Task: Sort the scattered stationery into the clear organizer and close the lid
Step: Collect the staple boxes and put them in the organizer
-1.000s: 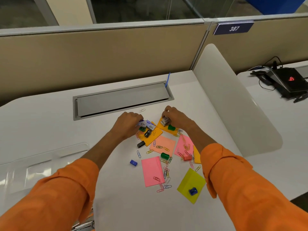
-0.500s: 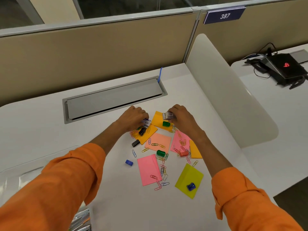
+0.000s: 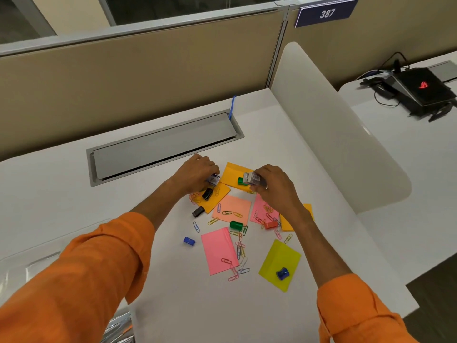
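Orange sleeves [image 3: 94, 276], fingers [image 3: 266, 172] gripping small boxes [image 3: 251, 178]

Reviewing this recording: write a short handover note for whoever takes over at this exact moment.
The left hand grips a small box; the right hand pinches a second box above an orange note.
The organizer sits at the left edge of the desk, partly behind the left sleeve; its inside is unclear.
Done: nothing visibly sorted.
Left: both boxes, sticky notes, paper clips and small plastic pieces scattered mid-desk, then shut the lid.
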Available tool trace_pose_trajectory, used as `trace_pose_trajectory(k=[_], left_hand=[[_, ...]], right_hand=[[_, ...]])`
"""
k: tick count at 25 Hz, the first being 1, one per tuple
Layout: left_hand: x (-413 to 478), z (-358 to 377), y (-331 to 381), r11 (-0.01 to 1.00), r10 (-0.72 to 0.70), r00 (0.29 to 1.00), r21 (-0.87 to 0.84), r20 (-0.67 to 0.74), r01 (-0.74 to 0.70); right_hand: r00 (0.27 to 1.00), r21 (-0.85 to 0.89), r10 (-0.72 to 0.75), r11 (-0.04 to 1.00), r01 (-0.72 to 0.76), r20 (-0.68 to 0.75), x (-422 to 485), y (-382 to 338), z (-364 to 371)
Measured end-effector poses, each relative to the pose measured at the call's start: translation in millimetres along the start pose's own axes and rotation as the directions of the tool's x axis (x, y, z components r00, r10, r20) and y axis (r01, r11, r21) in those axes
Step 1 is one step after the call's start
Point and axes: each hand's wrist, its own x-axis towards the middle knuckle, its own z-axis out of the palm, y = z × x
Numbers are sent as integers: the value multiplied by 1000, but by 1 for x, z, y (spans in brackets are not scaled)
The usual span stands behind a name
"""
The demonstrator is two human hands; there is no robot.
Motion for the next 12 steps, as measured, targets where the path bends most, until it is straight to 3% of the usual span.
trace_pose_trajectory(k=[7,12], left_hand=[[-67,-17,14,986,-143,979,-112,-146,127],[-157,-22,29,921,-347,933,-225,-101,318]], right_hand=[[998,-27,-66,997,66,-8,-13,-39,8],[987,-58,-147,987,150,64,-30,-95,26]])
